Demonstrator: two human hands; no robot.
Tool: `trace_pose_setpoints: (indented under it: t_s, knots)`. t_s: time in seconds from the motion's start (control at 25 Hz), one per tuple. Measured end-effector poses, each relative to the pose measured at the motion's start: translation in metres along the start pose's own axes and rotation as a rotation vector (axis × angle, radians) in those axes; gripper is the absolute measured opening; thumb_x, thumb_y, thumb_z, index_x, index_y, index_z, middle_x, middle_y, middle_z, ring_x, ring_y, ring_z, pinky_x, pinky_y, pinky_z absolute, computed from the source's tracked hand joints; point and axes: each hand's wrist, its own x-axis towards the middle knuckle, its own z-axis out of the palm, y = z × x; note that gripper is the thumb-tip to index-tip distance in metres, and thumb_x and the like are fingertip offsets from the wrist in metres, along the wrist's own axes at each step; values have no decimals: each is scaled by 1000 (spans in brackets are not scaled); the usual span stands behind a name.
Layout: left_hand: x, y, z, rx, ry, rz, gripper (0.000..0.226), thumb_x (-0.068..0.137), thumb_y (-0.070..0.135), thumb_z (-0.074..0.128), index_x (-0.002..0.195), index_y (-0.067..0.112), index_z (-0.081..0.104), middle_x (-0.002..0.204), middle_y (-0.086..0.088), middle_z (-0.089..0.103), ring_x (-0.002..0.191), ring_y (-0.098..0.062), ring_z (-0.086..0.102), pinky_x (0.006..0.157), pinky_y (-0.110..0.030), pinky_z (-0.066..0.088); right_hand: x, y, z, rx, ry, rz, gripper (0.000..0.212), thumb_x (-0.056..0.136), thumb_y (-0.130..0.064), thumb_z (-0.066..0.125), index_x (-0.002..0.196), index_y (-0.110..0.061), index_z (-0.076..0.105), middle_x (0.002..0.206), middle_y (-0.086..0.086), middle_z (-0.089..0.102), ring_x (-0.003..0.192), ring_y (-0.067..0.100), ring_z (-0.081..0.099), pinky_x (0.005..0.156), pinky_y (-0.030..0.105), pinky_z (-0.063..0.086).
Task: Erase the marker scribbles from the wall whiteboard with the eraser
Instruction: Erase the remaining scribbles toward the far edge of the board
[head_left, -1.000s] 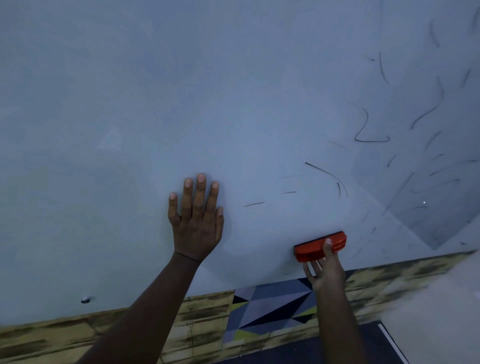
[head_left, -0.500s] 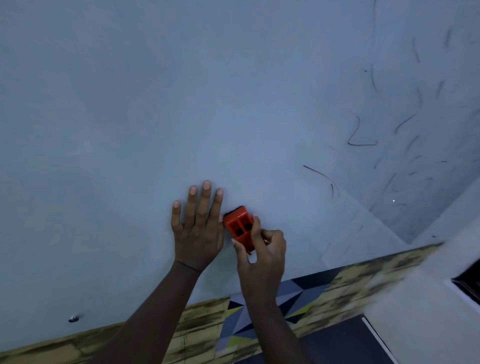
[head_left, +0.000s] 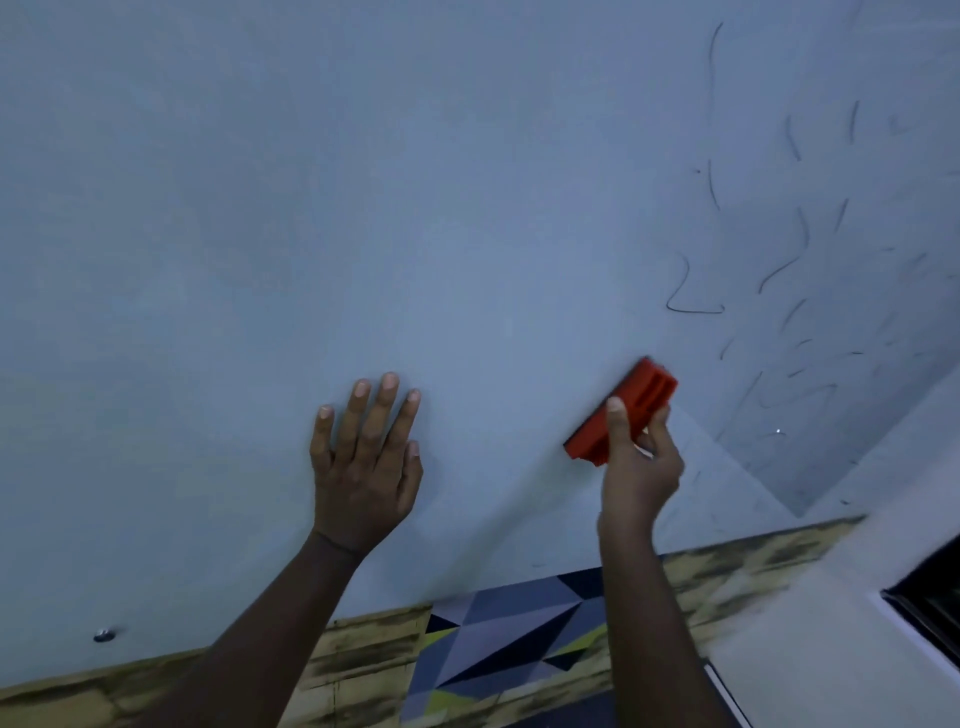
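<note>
Here, an orange eraser (head_left: 623, 410) is gripped between the thumb and curled fingers of the right hand (head_left: 640, 467) and held tilted against the wall whiteboard (head_left: 363, 208), low and right of centre. The left hand (head_left: 363, 457) is laid flat on the board, its fingers straight and slightly spread, well apart from the eraser. Dark marker scribbles (head_left: 693, 291) are seen up and to the right. A patterned strip of wall (head_left: 509, 644) is visible below the board's lower edge.

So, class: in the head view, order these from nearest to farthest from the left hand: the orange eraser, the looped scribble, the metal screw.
Measured from the left hand:
1. Orange eraser, to its right, held by the right hand.
2. Metal screw, lower left on the whiteboard.
3. Looped scribble, upper right.
</note>
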Motion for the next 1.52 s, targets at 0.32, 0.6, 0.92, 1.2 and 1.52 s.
trace_pose_setpoints:
  t_s: [0.32, 0.6, 0.92, 1.2, 1.52]
  knots:
    - [114, 34, -10, 4, 123, -49, 53, 103, 23, 61, 155, 15, 55, 160, -4, 48, 150, -21, 38, 111, -49, 28, 28, 27, -34, 315, -31, 354, 46, 90, -41, 78, 133, -32, 67, 120, 1, 71, 114, 25, 68, 84, 36, 60]
    - [139, 19, -8, 185, 109, 11, 58, 106, 26, 54, 161, 10, 44, 167, -11, 41, 157, -28, 34, 120, -53, 28, 18, -23, -1, -81, -131, -439, 72, 84, -41, 82, 147, -36, 49, 106, 1, 44, 100, 25, 56, 82, 25, 54]
    - [117, 22, 2, 148, 64, -4, 64, 110, 24, 46, 169, 11, 26, 179, -4, 9, 165, -27, 14, 132, -55, 11, -46, 87, -1, -685, -445, -1097, 62, 87, -50, 70, 145, -37, 53, 101, 8, 53, 85, 26, 49, 72, 37, 38]
    - [21, 23, 9, 130, -85, 43, 68, 111, 35, 41, 170, 10, 16, 179, -11, 1, 166, -30, 2, 133, -55, 2, -30, 122, -37, -548, -376, -714, 67, 72, -48, 90, 128, -17, 71, 91, 2, 62, 76, 20, 62, 59, 28, 51]
    - [-73, 54, 24, 100, -202, -74, 86, 106, 48, 49, 171, 15, 5, 179, -9, -10, 165, -30, -11, 130, -58, -10, 5, 129, -54, 80, -58, 224, 54, 70, -38, 93, 116, -19, 75, 100, -4, 75, 93, 16, 75, 71, 23, 61]
